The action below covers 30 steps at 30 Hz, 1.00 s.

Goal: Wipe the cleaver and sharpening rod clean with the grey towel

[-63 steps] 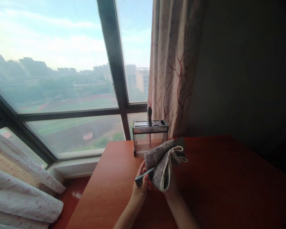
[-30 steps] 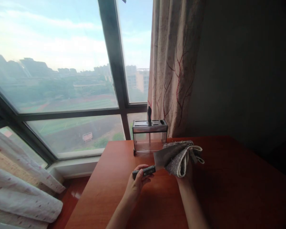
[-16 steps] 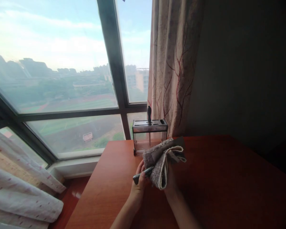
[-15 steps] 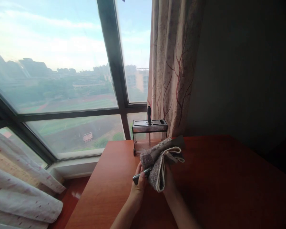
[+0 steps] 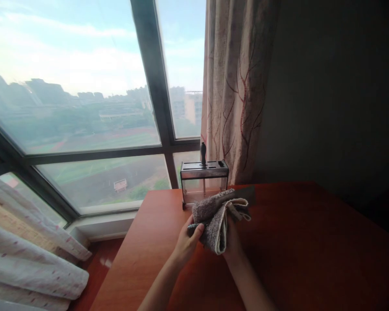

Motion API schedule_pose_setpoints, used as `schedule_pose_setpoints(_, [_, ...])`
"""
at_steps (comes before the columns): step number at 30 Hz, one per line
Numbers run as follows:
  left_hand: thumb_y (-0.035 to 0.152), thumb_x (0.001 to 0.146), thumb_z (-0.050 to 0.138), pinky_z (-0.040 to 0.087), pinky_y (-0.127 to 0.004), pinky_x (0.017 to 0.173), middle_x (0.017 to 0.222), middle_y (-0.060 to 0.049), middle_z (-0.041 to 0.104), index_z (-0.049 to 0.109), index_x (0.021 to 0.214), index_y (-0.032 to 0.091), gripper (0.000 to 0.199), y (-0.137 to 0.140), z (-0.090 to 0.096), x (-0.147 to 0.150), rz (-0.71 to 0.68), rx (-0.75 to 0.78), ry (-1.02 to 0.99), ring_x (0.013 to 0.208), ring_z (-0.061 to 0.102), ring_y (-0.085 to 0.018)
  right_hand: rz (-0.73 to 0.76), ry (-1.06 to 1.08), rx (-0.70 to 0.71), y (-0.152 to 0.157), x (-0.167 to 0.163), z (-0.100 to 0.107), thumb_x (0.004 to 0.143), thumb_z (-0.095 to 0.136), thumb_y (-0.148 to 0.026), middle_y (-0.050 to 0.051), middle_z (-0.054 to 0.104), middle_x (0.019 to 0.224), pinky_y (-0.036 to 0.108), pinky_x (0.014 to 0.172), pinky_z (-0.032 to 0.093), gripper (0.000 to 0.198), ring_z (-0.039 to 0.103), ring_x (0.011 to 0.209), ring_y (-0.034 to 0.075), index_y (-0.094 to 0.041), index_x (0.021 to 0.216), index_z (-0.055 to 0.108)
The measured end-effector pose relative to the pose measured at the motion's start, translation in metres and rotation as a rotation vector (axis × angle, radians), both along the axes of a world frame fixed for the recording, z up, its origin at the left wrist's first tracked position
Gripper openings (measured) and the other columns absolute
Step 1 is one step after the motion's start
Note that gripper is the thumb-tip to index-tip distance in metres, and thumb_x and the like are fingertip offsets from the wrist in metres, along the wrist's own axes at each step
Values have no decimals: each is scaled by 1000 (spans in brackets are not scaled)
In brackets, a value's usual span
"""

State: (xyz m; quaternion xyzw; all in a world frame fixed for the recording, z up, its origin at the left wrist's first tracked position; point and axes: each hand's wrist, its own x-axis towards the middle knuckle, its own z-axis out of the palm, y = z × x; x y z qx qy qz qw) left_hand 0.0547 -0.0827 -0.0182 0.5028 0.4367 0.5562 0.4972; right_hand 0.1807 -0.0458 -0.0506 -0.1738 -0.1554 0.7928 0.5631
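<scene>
A kitchen knife is held slantwise above the table, its dark handle (image 5: 191, 229) at the left and its broad grey blade (image 5: 248, 194) sticking out at the right. My left hand (image 5: 185, 242) is closed around the handle, the thumb lying across it. A folded grey-brown cloth (image 5: 214, 218) with a pale edge is wrapped about the blade and covers most of it. Behind the cloth, my right hand (image 5: 232, 239) grips it from the right side; its fingers are mostly hidden.
Beyond the cloth, a clear-sided knife block (image 5: 205, 172) with a metal-framed top holds one black-handled tool (image 5: 203, 153). The reddish-brown table (image 5: 142, 250) reaches toward a large window (image 5: 84, 181). Curtains hang on the right (image 5: 236, 95) and at the lower left (image 5: 32, 268).
My left hand has shifted along the handle and now covers more of it. The knife handle has turned slightly and less of it shows. The cloth stays wrapped on the blade.
</scene>
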Motion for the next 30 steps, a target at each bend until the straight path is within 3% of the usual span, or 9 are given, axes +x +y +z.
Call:
schedule_pose_setpoints(2, [43,78,67,40,-40,103,120,-10,67,63,121,19,49,5,6,-6,-61,31,-9,118,55,-31,-13,28,31,7,11,3,74,63,-58,1,74,96,45,96,47,40,64,105,25,-26,98,69])
schedule_pose_setpoints(5, [42,82,64,39,-43,103,123,-13,65,65,118,19,43,11,-2,-20,-151,23,-132,119,55,-32,-157,63,38,17,35,6,74,64,-56,-3,74,97,44,101,44,32,62,108,22,-31,93,69])
schedule_pose_setpoints(9, [42,83,63,47,-44,94,110,-15,70,69,107,16,36,12,-23,-37,-174,-111,-313,107,62,-31,-206,78,30,25,66,6,76,64,-53,-4,74,99,46,102,43,29,60,112,22,-34,97,69])
schedule_pose_setpoints(12, [42,82,65,49,-38,86,107,-15,71,68,106,15,36,10,-27,-41,-184,-196,-390,99,66,-29,-225,41,23,25,74,7,75,64,-53,-2,74,98,48,99,44,30,61,111,25,-34,97,69])
schedule_pose_setpoints(20, [44,74,70,49,-33,80,92,-12,74,71,97,15,37,7,-23,-27,-45,-249,-489,84,68,-22,-240,-99,42,15,58,25,71,60,-64,0,73,98,47,93,47,39,62,106,26,-33,93,70])
schedule_pose_setpoints(24, [47,73,70,49,-32,73,89,-12,73,71,95,15,39,7,-30,-20,-25,-241,-454,79,68,-22,-201,-89,42,14,43,19,69,61,-67,0,73,95,47,91,47,40,62,104,27,-32,87,70])
schedule_pose_setpoints(28, [47,73,70,50,-29,68,106,-14,70,66,110,18,47,7,-32,-9,-30,-179,-387,91,66,-26,-142,-95,29,11,22,7,70,59,-68,0,74,89,46,90,48,43,64,100,26,-29,83,70])
schedule_pose_setpoints(30, [48,74,69,51,-32,74,118,-13,66,59,122,21,56,6,-33,-2,-33,-154,-383,103,63,-28,-107,-104,23,7,11,3,72,59,-66,2,73,90,46,89,49,44,64,99,26,-27,87,70])
